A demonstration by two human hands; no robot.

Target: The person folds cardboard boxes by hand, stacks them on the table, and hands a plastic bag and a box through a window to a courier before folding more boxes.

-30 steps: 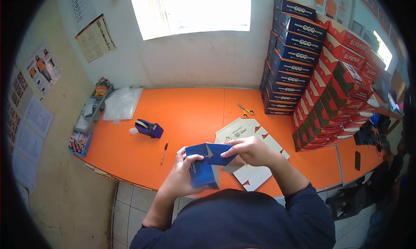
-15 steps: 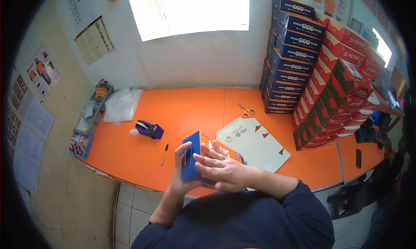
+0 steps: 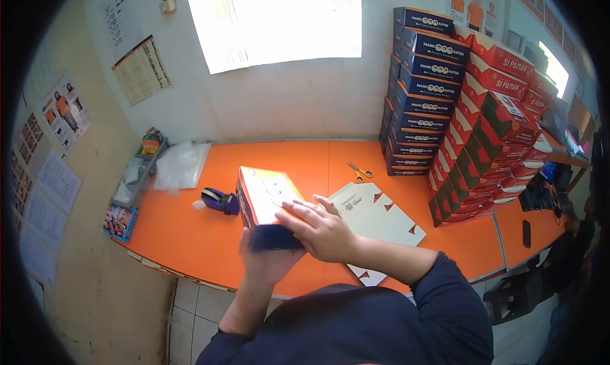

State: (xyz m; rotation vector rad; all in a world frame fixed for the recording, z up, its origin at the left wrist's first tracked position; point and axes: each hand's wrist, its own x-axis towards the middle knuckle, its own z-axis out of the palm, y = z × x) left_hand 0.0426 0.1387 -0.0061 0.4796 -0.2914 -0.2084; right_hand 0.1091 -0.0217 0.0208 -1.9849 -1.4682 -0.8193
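Observation:
An orange and dark blue box (image 3: 267, 199) is held tilted above the orange table, its orange top facing up. My left hand (image 3: 270, 260) supports the box from below at its near side, with most of its fingers hidden behind it. My right hand (image 3: 324, 230) lies on the right side of the box's top, fingers stretched out. To the right of the box, an unfolded pale cardboard sheet (image 3: 378, 222) with small brown-red notches lies on the table, partly under my right forearm.
Blue boxes (image 3: 432, 85) and red boxes (image 3: 502, 117) stand in tall stacks at the right. Yellow scissors (image 3: 361, 172), a purple tape dispenser (image 3: 219, 201), clear plastic bags (image 3: 181, 166) and a grey tray (image 3: 141, 174) are on the orange table (image 3: 171, 238).
The box has been turned and raised up and to the left, so its orange top now shows. My left hand has moved beneath it. The camera view has shifted slightly.

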